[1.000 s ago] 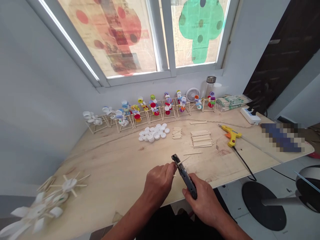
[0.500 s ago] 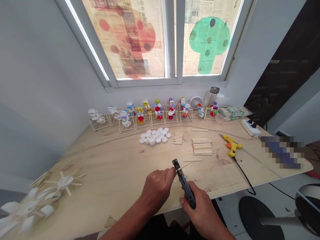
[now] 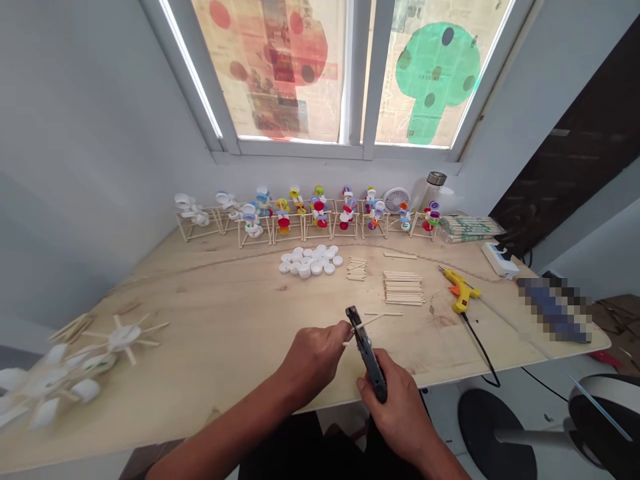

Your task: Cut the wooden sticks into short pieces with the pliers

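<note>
My left hand [image 3: 317, 360] pinches a thin wooden stick [image 3: 374, 321], whose far part crosses the head of a dark hand cutter [image 3: 369, 360]. My right hand [image 3: 404, 410] is wrapped round the cutter's handles, with the head pointing away from me. Whether the jaws bite into the stick cannot be made out. Just beyond them a loose stick [image 3: 395, 314] lies on the wooden table [image 3: 240, 333]. Farther back are a stack of sticks [image 3: 404, 288], a small pile of shorter pieces [image 3: 357, 269] and a cluster of white round caps [image 3: 310, 261].
Stick frames with coloured caps [image 3: 319, 217] line the back, near a small fan [image 3: 397, 200] and a bottle [image 3: 434, 189]. A yellow glue gun [image 3: 461, 290] and a power strip [image 3: 500, 260] are at right. White spoked wheels [image 3: 124, 338] lie at left.
The camera view has shifted slightly, so the table sits a little higher. Both hands keep nearly the same hold on the stick and cutter.
</note>
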